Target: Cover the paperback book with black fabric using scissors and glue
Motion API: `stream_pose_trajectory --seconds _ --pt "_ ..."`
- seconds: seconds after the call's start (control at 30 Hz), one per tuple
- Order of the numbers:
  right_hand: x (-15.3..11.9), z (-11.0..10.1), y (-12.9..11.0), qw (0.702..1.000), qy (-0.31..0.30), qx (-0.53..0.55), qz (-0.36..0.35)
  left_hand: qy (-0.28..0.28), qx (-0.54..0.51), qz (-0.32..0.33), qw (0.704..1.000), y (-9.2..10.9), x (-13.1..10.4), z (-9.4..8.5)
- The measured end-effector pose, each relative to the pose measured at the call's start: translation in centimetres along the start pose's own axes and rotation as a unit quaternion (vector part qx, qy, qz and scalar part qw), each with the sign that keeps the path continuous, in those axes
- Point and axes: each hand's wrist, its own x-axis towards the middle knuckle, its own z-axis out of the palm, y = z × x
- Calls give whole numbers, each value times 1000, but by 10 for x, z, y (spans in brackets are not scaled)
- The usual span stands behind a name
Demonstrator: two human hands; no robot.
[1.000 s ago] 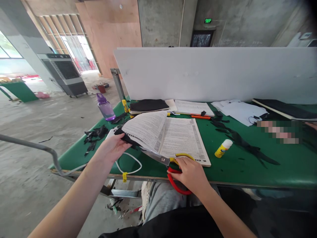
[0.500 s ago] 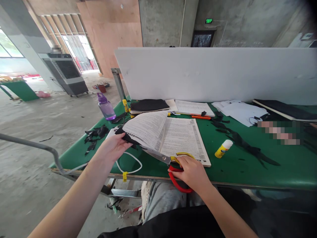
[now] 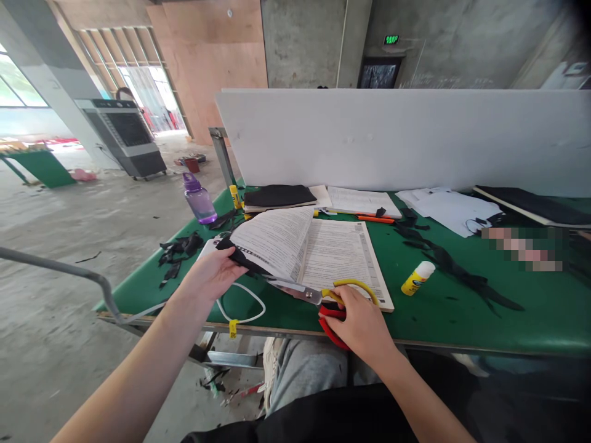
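Note:
An open book (image 3: 339, 252) with printed pages lies at the table's front edge. My left hand (image 3: 217, 267) is closed on the outer edge of its lifted left part, where black material (image 3: 247, 263) runs along the edge. My right hand (image 3: 364, 320) grips scissors (image 3: 308, 294) with one yellow and one red handle. Their blades point left along the lower edge of the lifted part, next to the black material; the tips are hidden there. To the right of the book stands a yellow glue stick (image 3: 417, 278), tilted in view, with a white cap.
Black scraps (image 3: 180, 249) lie at the left, and long black strips (image 3: 462, 274) at the right. A purple bottle (image 3: 199, 200) stands on the left edge. Behind are a black-covered book (image 3: 279, 197), white papers (image 3: 450, 206) and a white board (image 3: 392, 138). A white cable (image 3: 258, 301) loops near the front.
The scissors' handles have come closer together and turned slightly, with my right hand moving a little to the right. My left hand keeps its hold on the book's edge.

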Motion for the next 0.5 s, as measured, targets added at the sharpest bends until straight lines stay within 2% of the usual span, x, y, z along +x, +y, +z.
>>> stream_pose_trajectory --seconds 0.1,0.33,0.5 --pt "0 -5 -3 1000 9 -7 10 -4 -2 1 1000 0 0 1" --pt "-3 -19 -7 998 46 -32 -31 -5 -5 -1 1000 -1 0 2" --pt "-9 -26 -3 998 25 -40 -40 -7 -8 -5 1000 -1 0 2"
